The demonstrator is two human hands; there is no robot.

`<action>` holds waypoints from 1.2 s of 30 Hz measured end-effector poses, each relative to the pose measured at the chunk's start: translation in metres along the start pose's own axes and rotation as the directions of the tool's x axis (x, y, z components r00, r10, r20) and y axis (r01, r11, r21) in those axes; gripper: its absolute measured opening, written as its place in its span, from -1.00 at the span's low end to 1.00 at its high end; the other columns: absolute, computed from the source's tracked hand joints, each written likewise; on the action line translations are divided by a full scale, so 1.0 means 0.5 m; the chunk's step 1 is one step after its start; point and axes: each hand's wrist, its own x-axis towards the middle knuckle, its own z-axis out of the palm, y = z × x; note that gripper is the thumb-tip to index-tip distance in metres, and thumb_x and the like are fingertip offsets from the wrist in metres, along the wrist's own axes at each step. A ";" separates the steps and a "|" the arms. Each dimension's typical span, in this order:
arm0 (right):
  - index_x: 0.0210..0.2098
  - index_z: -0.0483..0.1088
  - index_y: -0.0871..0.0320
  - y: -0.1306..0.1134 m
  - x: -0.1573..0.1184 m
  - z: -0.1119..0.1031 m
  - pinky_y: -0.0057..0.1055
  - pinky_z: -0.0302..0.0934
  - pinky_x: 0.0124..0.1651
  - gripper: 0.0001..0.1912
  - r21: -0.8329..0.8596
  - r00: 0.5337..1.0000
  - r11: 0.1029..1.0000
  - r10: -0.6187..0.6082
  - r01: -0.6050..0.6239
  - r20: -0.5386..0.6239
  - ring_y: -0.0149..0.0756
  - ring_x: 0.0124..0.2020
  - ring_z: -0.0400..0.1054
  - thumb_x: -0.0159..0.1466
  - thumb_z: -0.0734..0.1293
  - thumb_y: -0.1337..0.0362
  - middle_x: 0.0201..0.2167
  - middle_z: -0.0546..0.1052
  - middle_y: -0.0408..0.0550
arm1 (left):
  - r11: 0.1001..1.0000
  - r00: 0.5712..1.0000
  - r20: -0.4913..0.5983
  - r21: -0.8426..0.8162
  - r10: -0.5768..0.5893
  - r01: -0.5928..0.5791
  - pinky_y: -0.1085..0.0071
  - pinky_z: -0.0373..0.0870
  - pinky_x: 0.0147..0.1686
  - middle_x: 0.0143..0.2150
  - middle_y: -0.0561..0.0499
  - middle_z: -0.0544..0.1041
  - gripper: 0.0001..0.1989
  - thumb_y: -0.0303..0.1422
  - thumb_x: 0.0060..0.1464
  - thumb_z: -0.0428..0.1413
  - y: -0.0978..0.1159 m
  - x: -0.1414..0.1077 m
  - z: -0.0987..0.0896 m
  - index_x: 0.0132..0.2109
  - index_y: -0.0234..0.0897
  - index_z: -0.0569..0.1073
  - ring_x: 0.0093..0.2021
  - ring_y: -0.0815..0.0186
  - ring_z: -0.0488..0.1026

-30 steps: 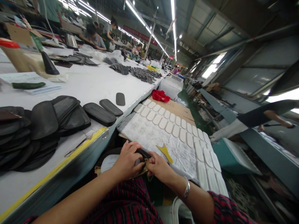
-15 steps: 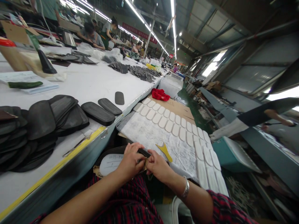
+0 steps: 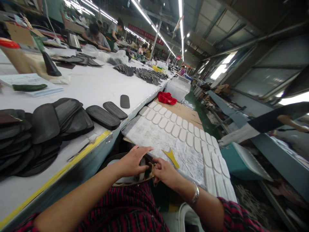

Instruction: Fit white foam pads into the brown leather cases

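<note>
Above my lap, my left hand has its thumb and fingers spread apart, over a dark-rimmed piece with a pale panel whose kind I cannot make out. Close beside it, my right hand has curled fingers pinching some crumpled tan material at that piece's right end. Much of the piece is hidden by my left hand and forearm. Just beyond my right hand, a yellow forked tool lies on the whitish work board.
Rows of white rounded pads line the board's far and right sides. On the white table to the left are stacked black rounded pads and a cucumber. A red cloth lies on cardboard. Other people work farther off.
My left hand has opened its fingers and drawn apart from my right hand. The black piece that was between my fingers is no longer distinct. My right hand stays at the tan material.
</note>
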 end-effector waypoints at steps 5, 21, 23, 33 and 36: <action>-0.10 0.26 0.26 -0.010 -0.005 -0.004 -0.52 0.16 -0.53 -0.65 -0.263 0.999 0.964 -0.032 0.034 0.011 -0.41 -0.60 0.31 0.09 0.16 0.41 -0.61 0.35 -0.22 | 0.939 0.973 0.178 0.282 0.148 -0.194 0.05 0.08 0.09 -0.40 0.03 0.54 -0.83 -0.33 0.11 0.02 0.004 0.034 -0.001 -0.35 -0.25 0.48 -0.29 0.28 0.44; -0.59 0.35 0.24 -0.093 0.041 -0.016 -0.54 0.18 -0.54 -0.65 -0.766 0.979 0.643 0.156 -0.003 0.127 -0.35 -0.60 0.40 0.25 0.12 0.27 -0.59 0.51 0.03 | 0.945 0.944 -0.074 0.034 -0.321 0.324 0.35 0.26 -0.03 -0.03 -0.07 0.49 -0.54 -0.06 0.07 -0.03 -0.069 -0.052 -0.157 -0.02 -0.26 0.42 -0.06 0.20 0.40; -0.57 0.32 0.23 -0.088 0.043 -0.011 -0.55 0.18 -0.56 -0.67 -0.745 0.980 0.667 0.152 -0.007 0.126 -0.35 -0.62 0.40 0.25 0.12 0.26 -0.60 0.51 0.02 | 0.755 0.753 -0.109 -0.213 -0.649 0.620 0.28 0.29 -0.06 0.06 -0.17 0.40 -0.36 0.02 -0.05 0.05 -0.113 -0.135 -0.168 0.08 -0.33 0.32 -0.04 0.12 0.38; -0.23 0.31 0.30 -0.138 0.051 0.038 -0.53 0.14 -0.59 -0.82 -0.778 0.979 0.628 0.142 0.023 0.143 -0.32 -0.62 0.41 0.23 0.13 0.39 -0.57 0.52 0.00 | 0.163 0.615 0.318 -0.785 -0.722 0.597 0.41 0.38 -0.20 -0.29 -0.03 0.49 -0.60 -0.11 -0.16 0.19 -0.105 -0.283 -0.031 -0.25 -0.33 0.40 -0.28 0.34 0.45; -0.35 0.38 0.32 -0.157 0.054 0.052 -0.53 0.16 -0.54 -0.78 -0.809 0.970 0.588 0.203 -0.011 0.135 -0.34 -0.60 0.41 0.24 0.12 0.40 -0.54 0.53 0.05 | 0.187 0.601 0.282 -0.779 -0.748 0.599 0.45 0.36 -0.31 -0.40 0.03 0.48 -0.66 -0.12 -0.18 0.18 -0.093 -0.277 -0.029 -0.34 -0.32 0.40 -0.39 0.36 0.43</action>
